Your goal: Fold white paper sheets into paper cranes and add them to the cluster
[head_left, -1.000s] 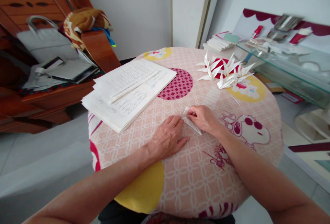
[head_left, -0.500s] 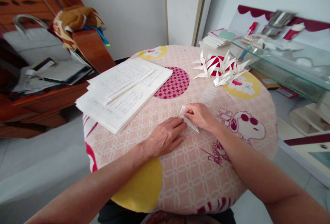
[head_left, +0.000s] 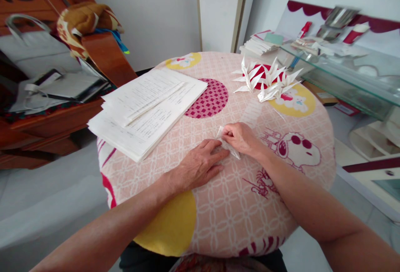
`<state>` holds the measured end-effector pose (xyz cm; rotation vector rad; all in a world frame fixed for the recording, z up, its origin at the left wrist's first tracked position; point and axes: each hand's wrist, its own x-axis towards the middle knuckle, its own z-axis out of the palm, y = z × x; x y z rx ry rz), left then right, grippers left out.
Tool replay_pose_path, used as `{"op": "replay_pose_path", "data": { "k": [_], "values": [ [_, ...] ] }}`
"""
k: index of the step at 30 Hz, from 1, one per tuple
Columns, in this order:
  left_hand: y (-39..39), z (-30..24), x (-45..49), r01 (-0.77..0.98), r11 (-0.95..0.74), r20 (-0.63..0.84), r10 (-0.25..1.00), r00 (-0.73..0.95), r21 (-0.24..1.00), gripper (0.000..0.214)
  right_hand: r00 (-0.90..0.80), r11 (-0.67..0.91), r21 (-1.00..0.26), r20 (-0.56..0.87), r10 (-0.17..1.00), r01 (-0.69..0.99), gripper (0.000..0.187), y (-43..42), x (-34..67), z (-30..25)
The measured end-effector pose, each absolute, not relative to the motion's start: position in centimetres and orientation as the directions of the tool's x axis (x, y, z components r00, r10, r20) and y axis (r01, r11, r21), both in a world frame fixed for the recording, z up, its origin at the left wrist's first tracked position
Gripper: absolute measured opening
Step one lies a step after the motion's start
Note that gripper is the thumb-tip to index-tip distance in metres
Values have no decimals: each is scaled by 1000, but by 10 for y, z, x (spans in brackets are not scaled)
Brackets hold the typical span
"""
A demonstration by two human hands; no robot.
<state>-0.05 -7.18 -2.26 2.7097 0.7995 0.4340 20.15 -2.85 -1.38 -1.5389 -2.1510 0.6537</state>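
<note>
**Small fold pinned at table centre; next to no movement in the last second**

Far left: wooden bench [head_left: 56, 117] with a grey bag [head_left: 34, 51], untouched. On the left part of the round table [head_left: 237, 209]: stack of printed sheets [head_left: 146, 109], in the same place as a second ago.

Centre: left hand [head_left: 200, 167] palm down on the cloth, fingers extended and close together, holding nothing. Fingertips now up against the near edge of the folded paper piece [head_left: 234, 153], a shade closer than before. Piece flat on the cloth between the two hands, not shifted.

Right hand [head_left: 241, 138] closed in a pinch on the piece's upper edge, grip unchanged. Judged: crease under pressure, fold not released.

Further right: cluster of folded figures [head_left: 268, 82], well apart from both hands, undisturbed. Far right: glass shelf [head_left: 343, 78], not involved.
</note>
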Motion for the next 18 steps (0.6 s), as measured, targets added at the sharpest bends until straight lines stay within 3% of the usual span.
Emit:
{"op": "replay_pose_path", "data": {
  "k": [10, 18],
  "values": [
    [-76, -21, 3, 493, -814, 148, 552, 820, 308, 53, -300, 280, -567, 59, 952, 775, 13, -27, 202, -16],
    [-82, -25, 10, 510, -827, 141, 549, 824, 236, 79, -290, 272, -596, 68, 955, 755, 11, -25, 204, -20]
  ]
}}
